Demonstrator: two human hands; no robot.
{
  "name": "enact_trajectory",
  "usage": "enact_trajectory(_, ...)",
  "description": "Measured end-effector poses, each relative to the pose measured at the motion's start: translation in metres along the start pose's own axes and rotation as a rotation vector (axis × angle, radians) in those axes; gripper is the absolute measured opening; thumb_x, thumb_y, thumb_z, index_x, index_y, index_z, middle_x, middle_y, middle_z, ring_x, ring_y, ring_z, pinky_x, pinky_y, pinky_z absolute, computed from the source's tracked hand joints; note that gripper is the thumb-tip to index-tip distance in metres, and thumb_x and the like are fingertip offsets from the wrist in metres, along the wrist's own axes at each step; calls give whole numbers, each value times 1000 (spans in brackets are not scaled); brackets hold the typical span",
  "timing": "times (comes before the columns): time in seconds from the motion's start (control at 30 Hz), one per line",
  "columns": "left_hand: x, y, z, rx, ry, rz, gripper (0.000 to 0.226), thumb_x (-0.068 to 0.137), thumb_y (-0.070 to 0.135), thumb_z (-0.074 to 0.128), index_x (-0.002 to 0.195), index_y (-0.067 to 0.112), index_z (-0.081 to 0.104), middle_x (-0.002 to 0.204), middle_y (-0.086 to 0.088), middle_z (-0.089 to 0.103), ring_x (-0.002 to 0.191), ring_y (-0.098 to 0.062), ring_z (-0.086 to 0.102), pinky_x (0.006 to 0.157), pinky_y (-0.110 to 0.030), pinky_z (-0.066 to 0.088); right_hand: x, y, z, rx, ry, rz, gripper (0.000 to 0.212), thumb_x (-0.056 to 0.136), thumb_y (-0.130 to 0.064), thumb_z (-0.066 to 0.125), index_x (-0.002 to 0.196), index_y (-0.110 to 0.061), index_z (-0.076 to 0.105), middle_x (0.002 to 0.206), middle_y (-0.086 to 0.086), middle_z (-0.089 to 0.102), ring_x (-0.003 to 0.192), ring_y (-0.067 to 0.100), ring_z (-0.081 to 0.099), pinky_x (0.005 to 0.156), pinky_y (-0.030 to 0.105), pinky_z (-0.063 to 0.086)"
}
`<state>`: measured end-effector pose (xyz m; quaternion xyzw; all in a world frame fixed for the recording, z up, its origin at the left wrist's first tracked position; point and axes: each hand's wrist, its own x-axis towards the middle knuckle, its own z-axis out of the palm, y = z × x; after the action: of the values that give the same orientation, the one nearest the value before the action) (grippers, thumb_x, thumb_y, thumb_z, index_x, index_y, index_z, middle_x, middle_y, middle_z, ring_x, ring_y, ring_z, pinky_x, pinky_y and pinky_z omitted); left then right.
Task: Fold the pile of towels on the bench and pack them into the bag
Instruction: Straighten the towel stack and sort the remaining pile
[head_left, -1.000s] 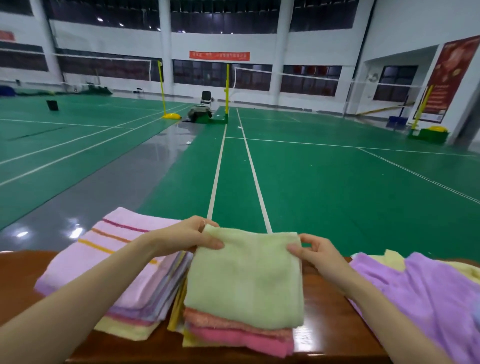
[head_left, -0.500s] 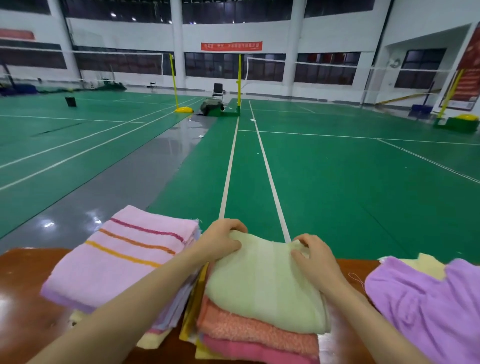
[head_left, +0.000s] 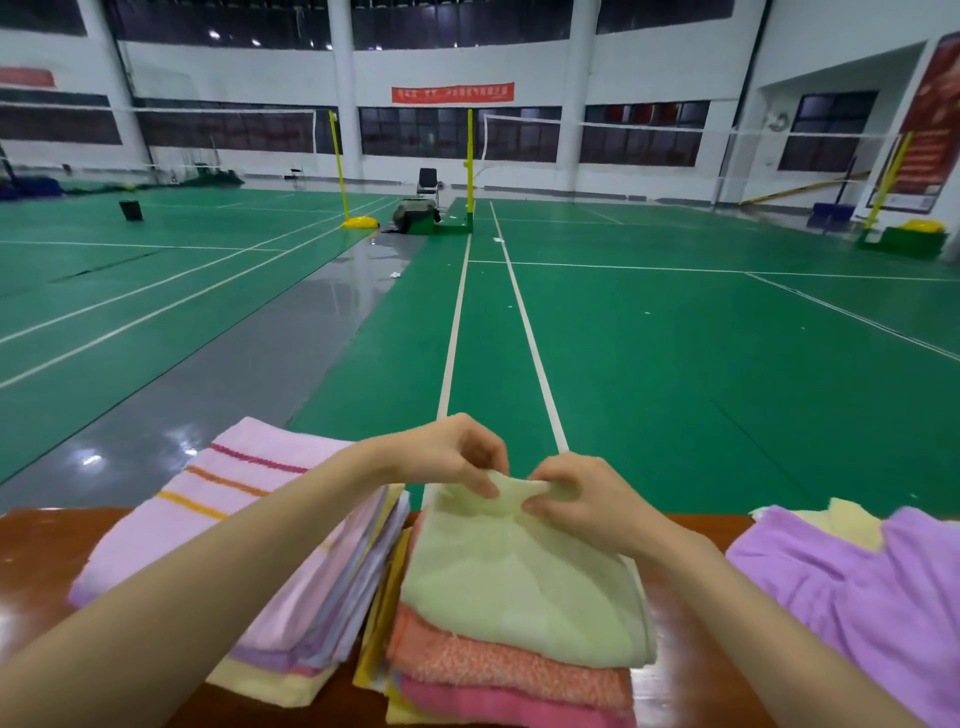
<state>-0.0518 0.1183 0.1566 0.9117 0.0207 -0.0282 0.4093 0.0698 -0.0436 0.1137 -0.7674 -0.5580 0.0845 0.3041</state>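
Left hand (head_left: 447, 457) and right hand (head_left: 582, 499) converged, pinching towel (head_left: 519, 587) over bench (head_left: 36, 561).

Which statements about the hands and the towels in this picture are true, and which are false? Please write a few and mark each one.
1. Both the left hand and the right hand pinch the far edge of the light green towel. True.
2. The light green towel lies directly on an orange towel. True.
3. The striped pink towel is to the right of the light green towel. False: it tops the stack to the left.
4. The purple towel is neatly folded. False: it lies loose and crumpled at the right.
5. The towels rest on a brown bench. True.
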Motion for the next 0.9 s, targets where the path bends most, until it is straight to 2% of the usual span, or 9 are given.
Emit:
enact_trajectory(0.03, 2, 2, 2, 17, -43, -19, 19, 78, -1, 69, 82, 16, 61, 72, 11, 61, 67, -5, 55, 67, -15, 44, 0, 0, -3, 22, -16, -4, 6, 80, -29, 65, 77, -24, 63, 67, -15, 51, 66, -4, 47, 64, 18, 35)
enact_trajectory(0.1, 9, 2, 6, 105, -115, -73, 24, 78, 5, 72, 94, 16, 57, 82, 10, 59, 73, -6, 56, 67, -14, 43, 2, -1, -6, 24, -54, -19, 27, 84, -21, 64, 62, -29, 51, 55, -13, 47, 56, -1, 43, 56, 16, 33)
enact_trajectory(0.17, 15, 1, 9, 186, -142, -116, 30, 77, 11, 73, 101, 16, 55, 87, 10, 57, 76, -6, 55, 67, -13, 41, 2, -2, -8, 11, -89, -2, 33, 86, -22, 62, 58, -31, 46, 53, -15, 47, 53, -2, 42, 53, 16, 33)
enact_trajectory(0.33, 25, 1, 6, 252, -188, -180, 17, 78, 12, 73, 81, 20, 59, 76, 11, 57, 66, -2, 54, 59, -9, 41, 4, 5, -7, 0, -102, 26, 16, 88, -29, 60, 75, -21, 59, 67, -10, 50, 62, 3, 43, 59, 19, 34)
enact_trajectory(0.47, 25, 2, 2, 282, -253, -220, 17, 79, 14, 72, 95, 12, 67, 85, 3, 62, 68, -2, 57, 66, -12, 46, 4, 9, -4, 27, -97, 65, 21, 84, -37, 61, 87, -16, 62, 81, 0, 61, 73, 12, 51, 68, 29, 42)
enact_trajectory(0.57, 26, 1, 3, 315, -242, -216, 8, 79, 17, 73, 81, 19, 66, 76, 7, 58, 66, -3, 53, 62, -12, 42, 5, 10, -2, 20, -85, 67, 31, 77, -44, 56, 78, -14, 59, 68, -5, 51, 65, 11, 43, 62, 31, 36)
enact_trajectory(0.7, 26, -3, 6, 396, -228, -170, 34, 77, 30, 75, 50, 31, 53, 67, 2, 45, 64, -14, 41, 62, -28, 33, 0, 12, 2, 58, -72, 63, 24, 77, -40, 59, 66, -19, 53, 60, -8, 44, 58, 6, 38, 58, 27, 33)
enact_trajectory(0.8, 25, 2, 8, 437, -294, -154, 50, 77, 30, 74, 49, 21, 34, 58, 1, 25, 56, -16, 23, 56, -30, 20, -4, 11, 3, 119, -77, 64, 29, 74, -41, 58, 65, -14, 53, 59, -9, 41, 56, 5, 36, 56, 24, 31)
enact_trajectory(0.9, 25, 9, 5, 590, -318, -128, 53, 81, 33, 71, 53, 17, 28, 57, 0, 22, 55, -16, 20, 54, -30, 17, -4, 13, 6, 118, -50, 44, 29, 84, -32, 60, 63, -16, 48, 59, -9, 39, 56, 4, 33, 55, 25, 28)
